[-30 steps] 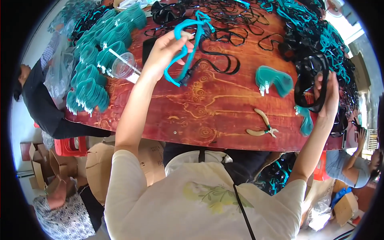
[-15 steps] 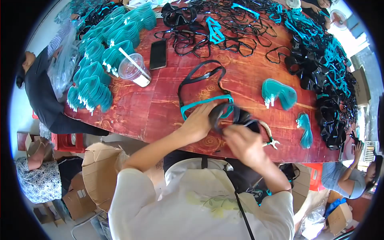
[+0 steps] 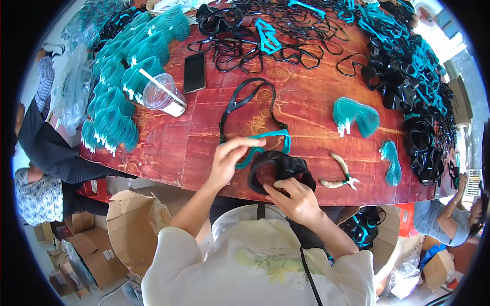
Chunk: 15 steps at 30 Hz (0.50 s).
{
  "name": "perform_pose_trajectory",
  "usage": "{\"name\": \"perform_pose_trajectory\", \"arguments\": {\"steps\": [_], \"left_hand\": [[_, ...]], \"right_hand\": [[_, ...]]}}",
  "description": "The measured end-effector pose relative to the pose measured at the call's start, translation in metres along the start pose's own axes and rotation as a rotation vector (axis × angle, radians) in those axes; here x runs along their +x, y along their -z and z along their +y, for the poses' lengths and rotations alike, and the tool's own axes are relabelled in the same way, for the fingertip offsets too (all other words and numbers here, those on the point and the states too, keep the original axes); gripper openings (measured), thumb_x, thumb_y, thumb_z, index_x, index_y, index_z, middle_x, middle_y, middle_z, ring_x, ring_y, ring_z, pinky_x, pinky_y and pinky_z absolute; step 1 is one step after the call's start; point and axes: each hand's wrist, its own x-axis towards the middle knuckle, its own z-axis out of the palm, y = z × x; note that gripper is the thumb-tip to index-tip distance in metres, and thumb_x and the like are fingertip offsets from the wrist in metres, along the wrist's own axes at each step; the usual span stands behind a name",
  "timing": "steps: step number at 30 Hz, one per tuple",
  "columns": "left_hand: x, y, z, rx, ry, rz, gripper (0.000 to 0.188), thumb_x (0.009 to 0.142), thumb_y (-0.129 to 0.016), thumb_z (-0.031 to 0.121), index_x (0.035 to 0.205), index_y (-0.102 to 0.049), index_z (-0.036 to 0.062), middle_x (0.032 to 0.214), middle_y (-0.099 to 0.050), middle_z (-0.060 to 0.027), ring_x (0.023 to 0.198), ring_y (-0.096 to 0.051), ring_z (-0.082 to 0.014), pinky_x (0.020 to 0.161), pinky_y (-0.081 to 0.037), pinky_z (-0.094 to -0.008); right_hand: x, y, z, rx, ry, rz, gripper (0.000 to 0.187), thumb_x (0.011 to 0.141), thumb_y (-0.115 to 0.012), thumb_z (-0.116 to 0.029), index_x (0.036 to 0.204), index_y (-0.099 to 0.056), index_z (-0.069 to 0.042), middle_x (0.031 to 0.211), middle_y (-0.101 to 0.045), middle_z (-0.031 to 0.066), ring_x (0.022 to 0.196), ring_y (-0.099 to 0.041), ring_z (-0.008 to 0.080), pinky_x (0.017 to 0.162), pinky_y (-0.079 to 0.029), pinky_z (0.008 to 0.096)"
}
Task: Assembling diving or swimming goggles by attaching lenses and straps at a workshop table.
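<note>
My left hand (image 3: 228,159) is closed on the left end of a teal mask frame (image 3: 275,133), thumb and forefinger reaching along it. A black strap (image 3: 232,106) is joined to the frame and loops away from me on the table. In my right hand (image 3: 296,199) is a black rubber mask skirt (image 3: 265,168), gripped at its near edge with the thumb by the opening. The skirt sits against the near side of the frame and covers part of it. Right of it lie pliers (image 3: 339,176) with pale wrapped handles.
A teal lens-shaped stack (image 3: 357,117) and a smaller teal bundle (image 3: 391,163) lie to the right. Black and teal mask parts (image 3: 423,97) heap along the right edge. Left are teal stacks (image 3: 109,122), a plastic cup (image 3: 166,94) and a phone (image 3: 194,73). Other people stand nearby.
The black skirt and my right hand have moved left and nearer to me. My left hand has shifted left along the teal frame. The pliers are now fully uncovered.
</note>
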Motion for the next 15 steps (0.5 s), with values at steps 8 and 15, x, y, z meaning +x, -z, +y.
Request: {"name": "perform_pose_trajectory", "arguments": {"steps": [8, 15], "left_hand": [[-0.001, -0.035, 0.020, 0.695, -0.197, -0.047, 0.046, 0.074, -0.080, 0.016, 0.114, -0.060, 0.0050, 0.109, -0.065, -0.0133, 0.104, -0.060, -0.0352, 0.098, -0.042, -0.0436], [-0.011, -0.036, -0.003, 0.741, -0.349, 0.098, 0.028, 0.074, -0.079, 0.010, 0.099, -0.066, 0.0057, 0.103, -0.069, -0.0077, 0.101, -0.065, -0.0263, 0.101, -0.044, -0.0459]], "right_hand": [[0.000, 0.006, 0.009, 0.233, 0.091, 0.136, 0.030, 0.069, -0.074, 0.001, 0.098, -0.068, -0.004, 0.092, -0.063, 0.0072, 0.077, -0.061, 0.0262, 0.065, -0.052, 0.0353], [-0.016, 0.033, 0.023, 0.260, -0.684, 0.229, 0.055, 0.073, -0.082, -0.012, 0.119, -0.053, 0.000, 0.105, -0.059, 0.0140, 0.098, -0.057, 0.0262, 0.083, -0.048, 0.0372]]}}
